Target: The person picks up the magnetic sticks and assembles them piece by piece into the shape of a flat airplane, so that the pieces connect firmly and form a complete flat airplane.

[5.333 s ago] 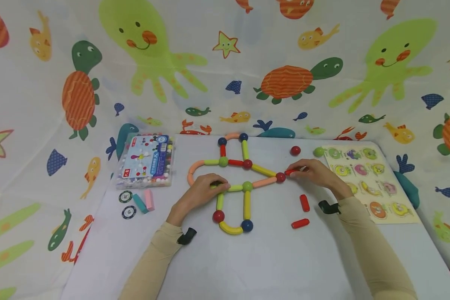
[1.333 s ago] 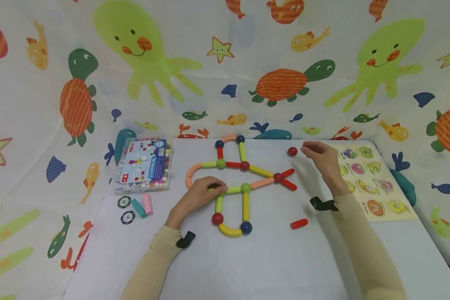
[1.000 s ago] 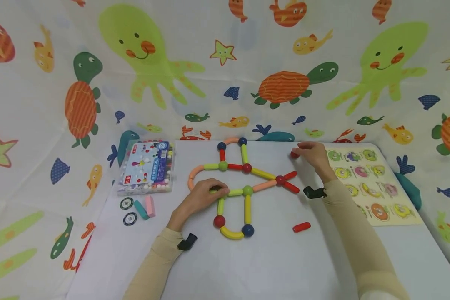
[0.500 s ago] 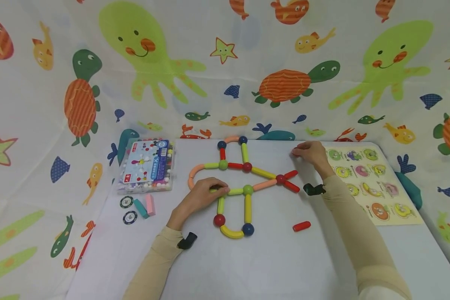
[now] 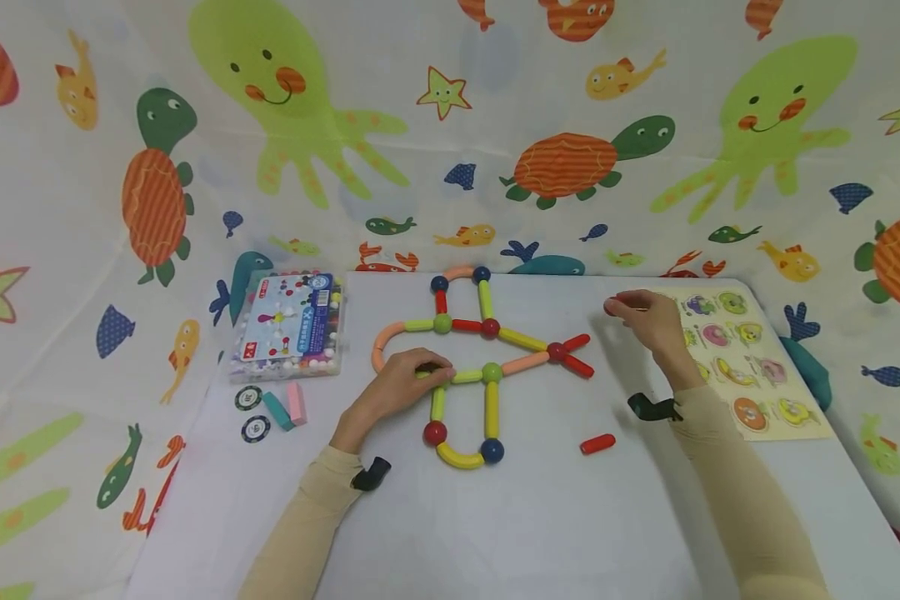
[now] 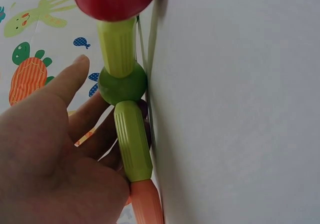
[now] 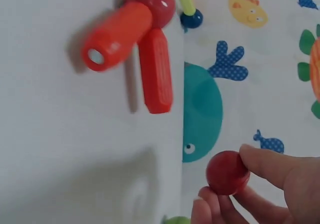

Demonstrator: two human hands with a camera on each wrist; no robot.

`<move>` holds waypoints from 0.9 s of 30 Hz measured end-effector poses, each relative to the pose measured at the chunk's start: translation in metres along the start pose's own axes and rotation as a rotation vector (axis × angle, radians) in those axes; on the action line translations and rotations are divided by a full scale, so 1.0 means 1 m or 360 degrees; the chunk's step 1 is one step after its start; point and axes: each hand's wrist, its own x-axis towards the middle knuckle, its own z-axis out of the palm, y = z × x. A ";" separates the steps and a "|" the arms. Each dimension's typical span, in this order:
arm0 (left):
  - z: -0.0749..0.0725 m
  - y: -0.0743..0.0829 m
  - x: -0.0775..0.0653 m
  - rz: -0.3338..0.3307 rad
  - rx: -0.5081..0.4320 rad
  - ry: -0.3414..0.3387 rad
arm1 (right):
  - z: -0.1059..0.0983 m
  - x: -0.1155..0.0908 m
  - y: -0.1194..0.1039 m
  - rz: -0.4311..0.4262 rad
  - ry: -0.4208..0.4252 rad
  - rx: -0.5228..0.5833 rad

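On the white table lies a flat fish-like outline of magnetic rods and balls, with two red rods [image 5: 578,366] forking from its red ball [image 5: 557,352]. My left hand [image 5: 403,382] rests at its lower left. Fingers curl round behind the green ball [image 6: 123,83] and the lime rod [image 6: 133,141], while the thumb lies at the near side. Raised over the table right of the fork, my right hand [image 5: 651,321] pinches a loose red ball [image 7: 227,172] between thumb and fingers. One loose red rod [image 5: 597,443] lies below the fork.
A clear box [image 5: 288,325] of small coloured pieces stands at the back left. Before it are two round chips [image 5: 248,397], a teal block [image 5: 277,411] and a pink block [image 5: 296,403]. A fruit puzzle board [image 5: 750,367] lies at right. Patterned cloth [image 5: 465,125] hangs behind.
Two red rods have joined the red ball on the right, forming a fork. My right hand has picked up the loose red ball and lifted it rightward. The left hand has stayed put.
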 end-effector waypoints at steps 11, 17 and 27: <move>-0.001 -0.001 0.000 0.0009 -0.0006 -0.0004 | 0.025 -0.014 0.021 0.0013 -0.0098 -0.0002; 0.000 -0.002 0.001 0.0021 -0.0023 -0.0015 | 0.033 -0.016 0.022 0.0061 -0.0085 -0.0082; 0.000 -0.001 0.002 0.0003 0.0006 -0.0005 | 0.037 -0.017 0.023 0.0078 -0.0043 -0.0154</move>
